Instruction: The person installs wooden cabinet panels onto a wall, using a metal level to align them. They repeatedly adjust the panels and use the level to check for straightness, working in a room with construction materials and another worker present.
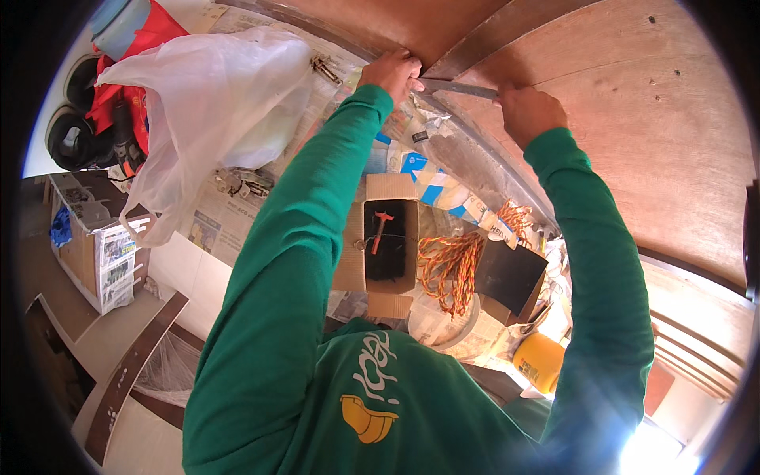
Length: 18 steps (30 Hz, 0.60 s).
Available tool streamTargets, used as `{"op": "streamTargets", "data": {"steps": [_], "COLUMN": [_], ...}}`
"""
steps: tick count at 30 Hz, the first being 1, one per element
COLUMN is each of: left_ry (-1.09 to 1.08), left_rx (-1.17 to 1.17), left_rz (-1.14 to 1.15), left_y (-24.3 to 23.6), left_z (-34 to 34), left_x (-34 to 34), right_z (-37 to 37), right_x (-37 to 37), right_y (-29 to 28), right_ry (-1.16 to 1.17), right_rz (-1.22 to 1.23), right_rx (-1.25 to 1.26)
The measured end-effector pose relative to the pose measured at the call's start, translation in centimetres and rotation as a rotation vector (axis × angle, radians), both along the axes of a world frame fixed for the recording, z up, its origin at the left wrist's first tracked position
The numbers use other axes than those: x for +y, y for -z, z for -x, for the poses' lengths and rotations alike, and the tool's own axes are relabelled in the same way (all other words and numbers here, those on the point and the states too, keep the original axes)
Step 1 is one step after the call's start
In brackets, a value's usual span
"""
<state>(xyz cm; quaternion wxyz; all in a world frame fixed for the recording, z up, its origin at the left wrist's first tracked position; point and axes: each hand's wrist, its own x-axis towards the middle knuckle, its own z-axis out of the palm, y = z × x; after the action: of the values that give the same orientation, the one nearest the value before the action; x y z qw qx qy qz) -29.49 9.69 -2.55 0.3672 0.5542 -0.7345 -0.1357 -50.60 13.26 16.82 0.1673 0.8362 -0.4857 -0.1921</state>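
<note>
Directions as on a clock face centred in view; near to far.

Nearest: green sleeves, both arms reaching up and forward. Mid-view, an open carton holds a red-handled tool, probably kept there within reach; a striped rope bundle lies beside it toward 4.

Farther, at 1: a dark flat strip, gripped at both ends, presumably for steadiness and control. Left hand: fingers curled round its left end. Right hand: closed on its right end, fingertips mostly hidden.

Strip's long axis runs roughly 9 to 3, right end dipping slightly. Both ends covered; cannot tell which leads. It lies near a brown wooden panel at 2; contact uncertain.
</note>
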Motion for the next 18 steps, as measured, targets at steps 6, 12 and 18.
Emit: {"op": "streamTargets", "data": {"steps": [6, 12, 18], "left_ry": [-0.042, -0.079, -0.052], "left_rx": [-0.116, -0.301, -0.439], "left_rz": [0.179, 0.197, 0.174], "left_y": [-0.2, 0.2, 0.7], "left_z": [0.6, 0.6, 0.0], "left_x": [0.6, 0.3, 0.3], "right_z": [0.5, 0.4, 0.8], "right_x": [0.1, 0.2, 0.4], "right_y": [1.3, 2.6, 4.3], "right_ry": [-0.111, -0.009, 0.052], "right_rz": [0.138, 0.117, 0.118], "right_rx": [-0.018, -0.013, -0.059]}}
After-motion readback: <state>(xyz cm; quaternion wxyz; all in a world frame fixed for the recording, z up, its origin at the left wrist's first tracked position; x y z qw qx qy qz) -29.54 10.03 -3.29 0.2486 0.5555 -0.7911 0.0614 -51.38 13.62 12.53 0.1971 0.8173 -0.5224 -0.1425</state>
